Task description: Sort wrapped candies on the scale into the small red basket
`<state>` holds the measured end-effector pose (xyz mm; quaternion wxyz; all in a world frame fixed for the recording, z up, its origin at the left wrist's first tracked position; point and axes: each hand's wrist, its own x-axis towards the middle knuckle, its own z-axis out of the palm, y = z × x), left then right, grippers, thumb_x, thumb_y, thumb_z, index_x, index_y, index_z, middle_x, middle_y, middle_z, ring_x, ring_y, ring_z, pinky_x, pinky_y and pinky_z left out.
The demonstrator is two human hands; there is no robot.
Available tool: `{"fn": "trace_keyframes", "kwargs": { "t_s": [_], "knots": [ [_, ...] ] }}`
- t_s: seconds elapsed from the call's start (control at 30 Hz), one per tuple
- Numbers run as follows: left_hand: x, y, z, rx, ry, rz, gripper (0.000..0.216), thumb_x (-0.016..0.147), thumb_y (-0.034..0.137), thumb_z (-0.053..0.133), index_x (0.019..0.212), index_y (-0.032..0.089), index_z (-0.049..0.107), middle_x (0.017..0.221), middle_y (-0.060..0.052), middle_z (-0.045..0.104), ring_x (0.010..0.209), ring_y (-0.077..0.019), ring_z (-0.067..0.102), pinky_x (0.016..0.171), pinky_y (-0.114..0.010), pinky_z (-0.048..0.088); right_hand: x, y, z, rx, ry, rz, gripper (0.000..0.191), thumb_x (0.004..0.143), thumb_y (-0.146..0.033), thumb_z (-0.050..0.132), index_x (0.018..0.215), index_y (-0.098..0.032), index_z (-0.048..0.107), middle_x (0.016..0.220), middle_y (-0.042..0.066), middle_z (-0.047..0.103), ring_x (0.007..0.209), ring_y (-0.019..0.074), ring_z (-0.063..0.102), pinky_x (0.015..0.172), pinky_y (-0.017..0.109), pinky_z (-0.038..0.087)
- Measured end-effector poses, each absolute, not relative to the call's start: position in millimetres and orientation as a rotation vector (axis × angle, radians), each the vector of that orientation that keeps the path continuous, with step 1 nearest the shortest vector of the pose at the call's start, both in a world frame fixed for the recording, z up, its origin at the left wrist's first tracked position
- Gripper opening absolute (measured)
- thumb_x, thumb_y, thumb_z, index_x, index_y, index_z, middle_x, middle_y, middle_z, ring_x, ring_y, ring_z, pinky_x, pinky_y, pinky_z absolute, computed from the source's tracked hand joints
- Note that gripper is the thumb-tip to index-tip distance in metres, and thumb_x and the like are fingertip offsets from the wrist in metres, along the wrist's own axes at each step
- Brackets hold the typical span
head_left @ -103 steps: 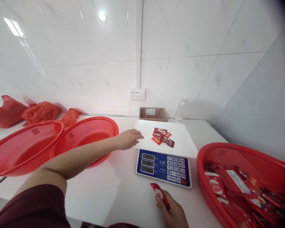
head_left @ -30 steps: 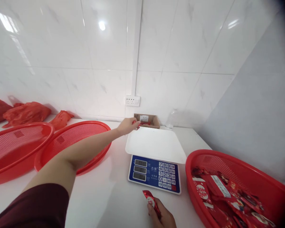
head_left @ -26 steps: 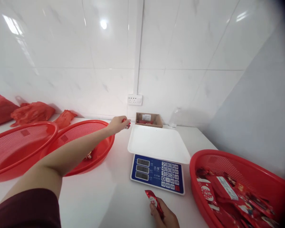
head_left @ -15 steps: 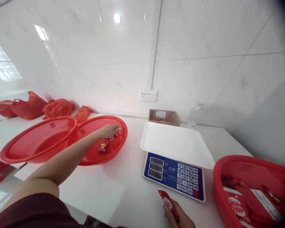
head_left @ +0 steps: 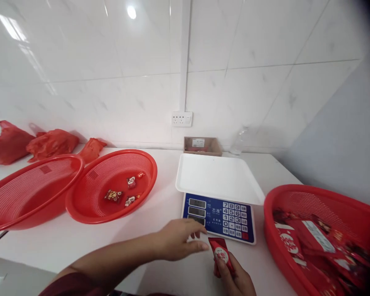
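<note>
Low in the head view, my right hand (head_left: 239, 279) pinches a small red candy packet (head_left: 220, 251) with a white round emblem. My left hand (head_left: 180, 240) hovers just left of it, empty, thumb and fingers apart and pointing at the packet. Just beyond both hands stands a blue-and-white digital scale (head_left: 217, 216), its white tray (head_left: 217, 174) bare. Several small wrapped candies, one a brown-and-gold packet (head_left: 113, 196), lie in the middle red basket (head_left: 94, 164). At the right, another red basket (head_left: 274, 230) holds many red packets (head_left: 319, 238).
A third red basket (head_left: 21, 181) overlaps the middle one at the left. Red plastic bags (head_left: 54, 144) line the wall behind. A small cardboard box (head_left: 216, 146) and a clear plastic bottle (head_left: 239, 142) stand behind the scale. A socket (head_left: 181, 119) is on the tiled wall.
My left hand has left the middle basket and come right, beside the packet in my right hand. More small candies now show in that basket. The view has turned slightly right.
</note>
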<state>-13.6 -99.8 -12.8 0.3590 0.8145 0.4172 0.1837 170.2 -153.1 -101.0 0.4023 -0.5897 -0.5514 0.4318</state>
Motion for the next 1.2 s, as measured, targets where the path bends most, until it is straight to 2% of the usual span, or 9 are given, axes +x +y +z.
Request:
{"fn": "trace_keyframes", "kwargs": {
  "t_s": [0.17,0.27,0.47,0.57,0.73,0.83,0.97,1.07,1.2],
  "knots": [
    [21,-105,-50,1.577,0.752,0.504,0.04,0.085,0.048,0.043,0.081,0.014,0.062,0.07,-0.002,0.061,0.063,-0.0123,0.052,0.06,-0.022,0.04,168,-161,-83,-1.386,-1.396,1.172,0.043,0.082,-0.058,0.038,0.078,-0.02,0.059,0.059,0.0,0.057,0.055,0.0155,0.052,0.052,0.024,0.041],
    [28,-104,-53,1.377,0.728,0.547,0.044,0.082,0.053,0.044,0.074,0.013,0.059,0.062,0.0,0.053,0.057,-0.0099,0.046,0.057,-0.021,0.037,172,-163,-81,-1.369,-1.475,1.19,0.042,0.085,-0.054,0.036,0.074,-0.019,0.056,0.063,0.001,0.056,0.059,0.0156,0.052,0.056,0.024,0.042],
    [17,-100,-59,1.287,0.585,0.302,0.039,0.073,0.054,0.058,0.077,0.015,0.064,0.068,0.001,0.054,0.063,-0.0108,0.048,0.065,-0.024,0.04,185,-159,-80,-1.49,-1.56,1.152,0.042,0.083,-0.056,0.037,0.059,-0.021,0.039,0.055,-0.004,0.042,0.054,0.0127,0.042,0.051,0.022,0.036],
    [16,-104,-69,1.227,0.538,0.261,0.045,0.069,0.059,0.058,0.08,0.016,0.064,0.07,0.001,0.055,0.062,-0.0105,0.05,0.067,-0.025,0.041,183,-158,-75,-1.541,-1.572,1.121,0.042,0.084,-0.053,0.038,0.056,-0.021,0.036,0.054,-0.004,0.042,0.054,0.0125,0.041,0.051,0.022,0.035],
    [23,-110,-85,1.034,0.538,0.301,0.055,0.057,0.064,0.066,0.075,0.013,0.059,0.067,-0.001,0.056,0.056,-0.0109,0.053,0.058,-0.027,0.044,179,-151,-72,-1.574,-1.477,0.976,0.041,0.085,-0.051,0.038,0.058,-0.021,0.043,0.053,-0.003,0.045,0.052,0.0127,0.044,0.051,0.022,0.035],
    [25,-105,-90,1.013,0.617,0.446,0.051,0.061,0.061,0.065,0.072,0.012,0.059,0.059,0.0,0.055,0.05,-0.0105,0.053,0.052,-0.025,0.043,181,-146,-70,-1.559,-1.407,0.963,0.042,0.084,-0.053,0.04,0.057,-0.02,0.048,0.054,-0.003,0.047,0.053,0.0129,0.045,0.052,0.023,0.037],
    [25,-96,-96,0.978,0.66,0.573,0.05,0.065,0.062,0.06,0.062,0.013,0.053,0.048,0.001,0.053,0.04,-0.0089,0.048,0.044,-0.022,0.038,185,-136,-64,-1.577,-1.266,1.078,0.046,0.08,-0.058,0.043,0.059,-0.019,0.055,0.053,-0.001,0.051,0.049,0.0124,0.043,0.046,0.023,0.034],
    [25,-91,-98,0.919,0.642,0.615,0.055,0.066,0.068,0.054,0.06,0.014,0.049,0.051,0.0,0.052,0.041,-0.0091,0.049,0.044,-0.023,0.041,184,-123,-57,-1.551,-1.126,1.127,0.044,0.075,-0.059,0.05,0.061,-0.018,0.057,0.051,-0.001,0.053,0.047,0.0118,0.042,0.045,0.023,0.033],
    [24,-92,-98,0.811,0.537,0.598,0.056,0.068,0.067,0.053,0.067,0.011,0.055,0.056,-0.003,0.055,0.046,-0.0113,0.053,0.043,-0.023,0.044,179,-93,-39,-1.4,-0.874,1.08,0.041,0.071,-0.057,0.058,0.058,-0.018,0.056,0.051,0.0,0.054,0.047,0.0114,0.043,0.044,0.023,0.033]
  ]
}}
